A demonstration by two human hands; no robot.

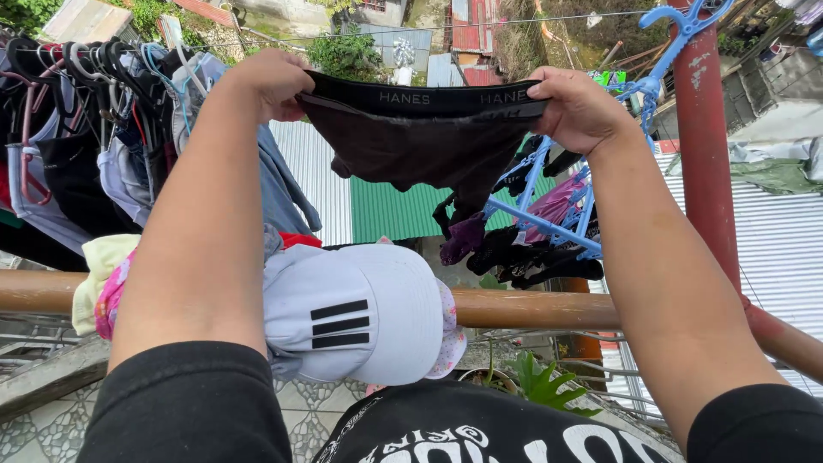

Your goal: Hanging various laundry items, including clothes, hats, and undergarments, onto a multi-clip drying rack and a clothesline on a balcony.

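Laundry status as I read it from the head view: partly hung, with one item in hand. My left hand [273, 81] and right hand [576, 107] each pinch one end of the waistband of a dark pair of underwear [420, 141], fingers closed on the fabric, so both grips are engaged on the same garment. The garment is held stretched and level at line height, just below the thin wire line [480, 24], apart from any peg.

Completed portion: a row of clothes on hangers [94, 129] already occupies the left of the line, and the blue clip hanger [557, 214] at right carries several small dark and purple items clipped in place.

Remaining portion, by my judgement: the underwear is not yet attached to anything. A white cap with black stripes [360, 313] and pale and pink pieces [103, 283] sit on the brown railing [531, 309], seemingly still unhung. I cannot tell whether more items wait out of view
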